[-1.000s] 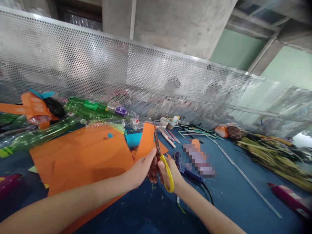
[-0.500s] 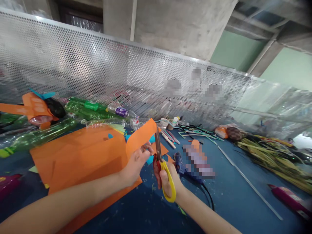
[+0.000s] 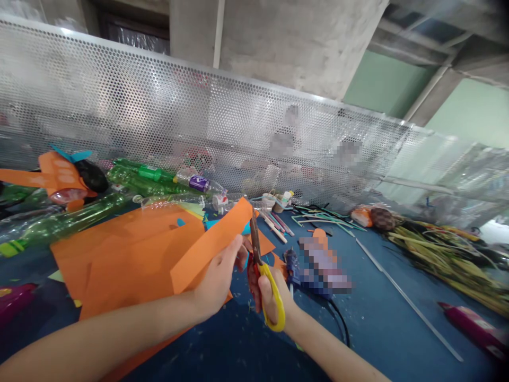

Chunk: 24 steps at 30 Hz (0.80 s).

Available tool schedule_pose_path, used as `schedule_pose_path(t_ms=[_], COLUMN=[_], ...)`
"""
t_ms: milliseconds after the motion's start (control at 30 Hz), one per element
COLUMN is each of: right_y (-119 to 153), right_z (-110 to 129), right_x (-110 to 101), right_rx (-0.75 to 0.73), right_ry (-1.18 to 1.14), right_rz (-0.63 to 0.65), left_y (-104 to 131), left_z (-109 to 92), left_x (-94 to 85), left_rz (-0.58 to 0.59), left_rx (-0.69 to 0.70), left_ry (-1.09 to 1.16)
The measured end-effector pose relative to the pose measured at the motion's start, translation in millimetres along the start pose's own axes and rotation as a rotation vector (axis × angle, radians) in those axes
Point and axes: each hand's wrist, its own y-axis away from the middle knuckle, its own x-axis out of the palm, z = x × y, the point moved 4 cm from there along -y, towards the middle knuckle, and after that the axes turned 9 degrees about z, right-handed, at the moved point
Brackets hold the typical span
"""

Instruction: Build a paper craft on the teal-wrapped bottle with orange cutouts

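My left hand (image 3: 218, 273) pinches a strip of orange paper (image 3: 210, 241) that slants up to the right, its far end rounded or cut at an angle. In my right hand (image 3: 274, 294) is a pair of scissors (image 3: 256, 239) with yellow and red handles. The blades point upward and lie against the strip's right end; whether they are parted is hard to see. Under my left arm large orange sheets (image 3: 131, 254) lie on the blue table (image 3: 338, 339). Small blue paper pieces show behind my left fingers.
Green and clear plastic bottles (image 3: 151, 183) line the back left, beside an orange paper model (image 3: 59, 178). A blue glue gun (image 3: 294, 268) with a black cable lies right of the scissors. Markers (image 3: 278, 225), straws and dried leaves (image 3: 449, 257) sit farther off, before a perforated metal panel (image 3: 238, 122).
The orange strip has swung flatter, so its long left part now shows above my left hand. My left hand has shifted slightly down and left; the scissors have moved a little left.
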Motion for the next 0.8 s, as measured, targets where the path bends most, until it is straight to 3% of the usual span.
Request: schedule_pose_path(t_ms=[100,167,267,433,500,633,800], right_y=[-2.1,-2.5,-1.4,0.8,1.3,1.5,1.1], right_z=[3.5,8.1,13.8,11.6,10.7,8.4,3.1], right_x=[-3.8,-6.9,-10.1,-6.7,-4.0,-1.2,-2.1], right_rx=[-0.006,-0.009,-0.033,-0.028,-0.037,-0.055,-0.065], right_ry=[0.054,0.094,0.097,-0.004,-0.022,-0.062,-0.085], right_rz=[-0.011,-0.020,-0.035,0.008,0.032,0.038,0.016], left_y=[8.0,12.9,11.1,-13.1,-26.6,-39.5,-32.8], left_z=[-3.1,-12.8,-35.2,-63.3,-60.2,-41.5,-40.1], left_x=[16.5,19.8,9.9,-26.2,-32.0,-29.6,-27.4], left_rz=[0.276,0.335,0.230,-0.179,-0.131,0.117,0.076], left_rx=[-0.046,-0.021,0.093,0.384,0.348,0.088,0.095], left_ry=[-0.056,-0.145,-0.250,-0.301,-0.265,-0.029,0.105])
